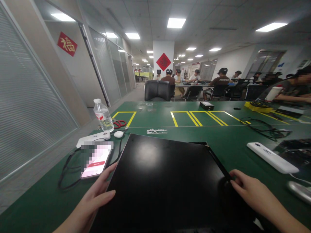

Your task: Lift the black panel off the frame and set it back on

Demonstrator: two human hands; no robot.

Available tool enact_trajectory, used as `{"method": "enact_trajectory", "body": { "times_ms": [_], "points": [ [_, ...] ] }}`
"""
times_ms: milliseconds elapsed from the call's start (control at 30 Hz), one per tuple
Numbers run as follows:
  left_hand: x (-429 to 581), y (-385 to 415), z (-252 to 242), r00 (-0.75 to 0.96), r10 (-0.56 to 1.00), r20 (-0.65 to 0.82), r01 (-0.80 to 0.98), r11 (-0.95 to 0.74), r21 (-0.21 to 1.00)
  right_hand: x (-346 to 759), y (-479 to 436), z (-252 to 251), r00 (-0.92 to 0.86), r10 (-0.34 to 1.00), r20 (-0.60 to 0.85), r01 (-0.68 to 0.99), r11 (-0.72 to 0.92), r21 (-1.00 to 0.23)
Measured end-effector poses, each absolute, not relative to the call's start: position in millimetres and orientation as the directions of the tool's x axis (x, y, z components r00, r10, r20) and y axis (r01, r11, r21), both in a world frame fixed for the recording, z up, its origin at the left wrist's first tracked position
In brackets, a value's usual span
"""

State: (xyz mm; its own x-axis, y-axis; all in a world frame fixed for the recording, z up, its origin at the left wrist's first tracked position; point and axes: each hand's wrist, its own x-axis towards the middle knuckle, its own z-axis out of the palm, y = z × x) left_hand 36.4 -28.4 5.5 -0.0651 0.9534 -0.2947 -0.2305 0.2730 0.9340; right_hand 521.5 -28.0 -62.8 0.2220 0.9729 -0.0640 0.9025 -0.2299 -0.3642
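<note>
A large flat black panel [162,181] lies on the green table [218,139] right in front of me. My left hand [97,195] rests against its left edge, thumb on top and fingers along the side. At the panel's right edge, my right hand [250,191] grips with fingers curled over the rim. A thin black frame edge shows under the panel at its right corner.
A phone [96,160] with a lit screen lies left of the panel, with a black cable, a white power bank [93,137], red scissors [119,123] and a water bottle [103,115]. Another white power bank [272,157] lies right. Several people sit at tables behind.
</note>
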Motion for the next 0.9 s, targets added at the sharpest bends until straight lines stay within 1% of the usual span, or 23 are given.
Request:
{"method": "enact_trajectory", "body": {
  "times_ms": [100, 200, 333, 467, 567, 667, 767, 833, 900],
  "points": [
    [37, -30, 7, -0.064, 0.945, -0.321, -0.247, 0.297, 0.922, 523, -27, -64, 0.226, 0.971, -0.073, 0.898, -0.237, -0.371],
    [37, -31, 7, -0.042, 0.950, -0.311, -0.241, 0.292, 0.925, 524, -26, -64, 0.251, 0.965, -0.080, 0.882, -0.262, -0.391],
    [36, -31, 7, -0.038, 0.943, -0.330, -0.242, 0.312, 0.919, 522, -24, -60, 0.309, 0.949, -0.063, 0.827, -0.301, -0.474],
    [38, -33, 6, -0.061, 0.945, -0.320, -0.277, 0.292, 0.915, 519, -20, -60, 0.291, 0.957, 0.003, 0.781, -0.236, -0.578],
    [40, -34, 4, -0.075, 0.952, -0.296, -0.282, 0.265, 0.922, 519, -19, -64, 0.289, 0.955, 0.074, 0.764, -0.183, -0.619],
    [40, -34, 3, -0.082, 0.954, -0.288, -0.285, 0.254, 0.924, 519, -19, -64, 0.311, 0.946, 0.090, 0.728, -0.176, -0.663],
    [37, -33, 4, -0.064, 0.955, -0.291, -0.336, 0.254, 0.907, 518, -21, -57, 0.338, 0.938, 0.070, 0.658, -0.182, -0.731],
    [33, -31, 5, -0.057, 0.959, -0.276, -0.349, 0.240, 0.906, 520, -23, -48, 0.359, 0.932, 0.039, 0.560, -0.182, -0.808],
    [27, -28, 4, -0.067, 0.965, -0.255, -0.322, 0.221, 0.921, 525, -26, -39, 0.345, 0.939, 0.017, 0.466, -0.155, -0.871]
  ]
}}
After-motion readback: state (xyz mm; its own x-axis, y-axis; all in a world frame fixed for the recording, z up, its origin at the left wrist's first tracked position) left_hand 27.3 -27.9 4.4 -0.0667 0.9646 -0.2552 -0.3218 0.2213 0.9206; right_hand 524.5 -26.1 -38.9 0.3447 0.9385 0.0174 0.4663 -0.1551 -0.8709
